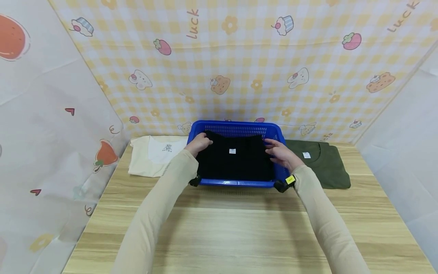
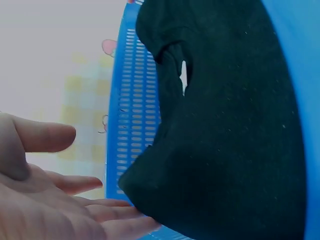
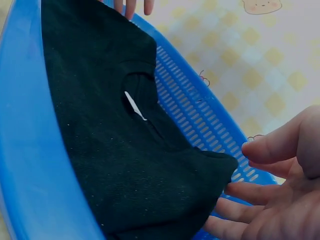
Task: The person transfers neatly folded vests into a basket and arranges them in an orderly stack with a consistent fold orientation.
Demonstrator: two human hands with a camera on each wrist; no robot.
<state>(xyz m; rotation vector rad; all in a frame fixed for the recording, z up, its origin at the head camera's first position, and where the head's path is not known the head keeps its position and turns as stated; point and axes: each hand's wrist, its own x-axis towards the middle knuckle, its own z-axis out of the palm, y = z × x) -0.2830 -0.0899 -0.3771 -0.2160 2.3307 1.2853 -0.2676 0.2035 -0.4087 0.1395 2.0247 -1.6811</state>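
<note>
A folded black shirt (image 1: 236, 165) with a white label (image 1: 232, 151) at its neckline lies in a blue plastic basket (image 1: 236, 183). My left hand (image 1: 199, 144) is at the basket's left side, thumb apart from the fingers. In the left wrist view its extended fingers (image 2: 122, 212) reach the shirt's side edge. On the opposite side, my right hand (image 1: 283, 154) has loosely spread fingers. The right wrist view shows those fingertips (image 3: 220, 207) right at the shirt's other side edge, with the thumb (image 3: 270, 147) held away from the cloth.
Left of the basket lies a folded cream shirt (image 1: 140, 158) with a printed white panel. A folded dark green shirt (image 1: 330, 167) with a white label lies to the right. All stand on a wooden table (image 1: 232, 236), against a patterned yellow-checked cloth (image 1: 246, 57) behind.
</note>
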